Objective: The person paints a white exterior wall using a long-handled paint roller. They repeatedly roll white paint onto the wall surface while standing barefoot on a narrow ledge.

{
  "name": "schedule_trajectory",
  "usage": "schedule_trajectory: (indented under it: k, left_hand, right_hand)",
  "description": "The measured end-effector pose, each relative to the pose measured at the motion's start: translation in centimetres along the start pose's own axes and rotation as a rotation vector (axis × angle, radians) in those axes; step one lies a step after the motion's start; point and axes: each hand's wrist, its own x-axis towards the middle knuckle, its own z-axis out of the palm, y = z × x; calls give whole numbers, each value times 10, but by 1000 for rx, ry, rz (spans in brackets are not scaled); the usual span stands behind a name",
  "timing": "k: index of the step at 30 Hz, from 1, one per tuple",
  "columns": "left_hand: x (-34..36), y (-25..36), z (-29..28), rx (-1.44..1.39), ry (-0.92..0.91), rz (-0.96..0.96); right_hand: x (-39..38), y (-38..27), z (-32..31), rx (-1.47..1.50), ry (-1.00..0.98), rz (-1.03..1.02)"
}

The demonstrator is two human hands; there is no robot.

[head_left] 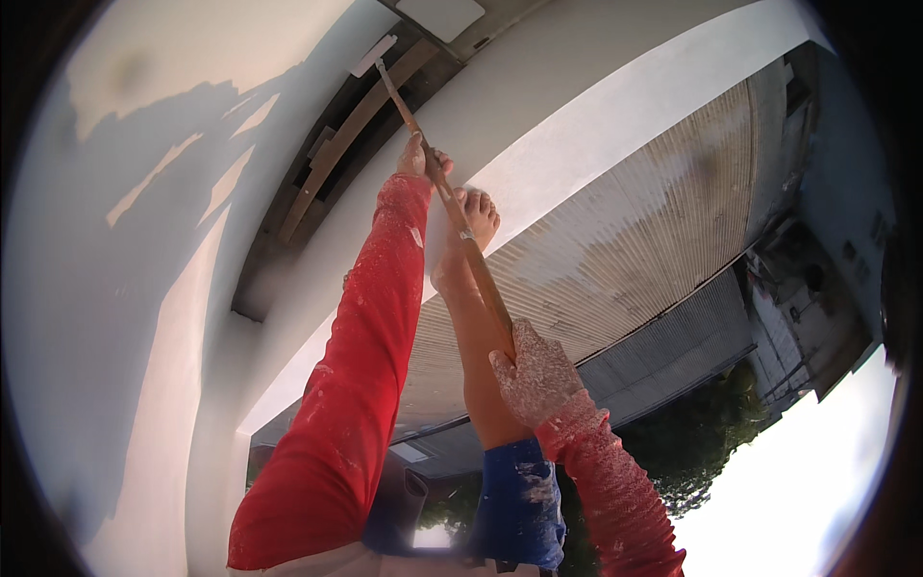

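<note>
A paint roller with a white head sits at the end of a long wooden pole. Farther up this pole, my left hand is closed around it. Nearer to me, my right hand, coated with white splashes, grips the pole's lower part. The roller head appears at the top, by a dark recess along the foot of the white wall; whether it touches a surface I cannot tell. Both red sleeves carry white specks. My bare foot is on the pale ledge beside the pole.
A white ledge runs diagonally, with corrugated roofing beyond its edge. Long boards lie in the dark recess on the left. At the top stands a pale rectangular container or panel. Trees and bright sky show at lower right.
</note>
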Motion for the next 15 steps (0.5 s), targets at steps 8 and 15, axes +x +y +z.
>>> schedule_trajectory:
  k: [8, 15]
  left_hand:
    - [-21, 3, 12, -143, -55, -156]
    - [-199, -52, 7, -172, -220, -316]
  right_hand:
    - [-53, 30, -8, -44, 9, -89]
    - [-225, 125, 5, -107, 21, 92]
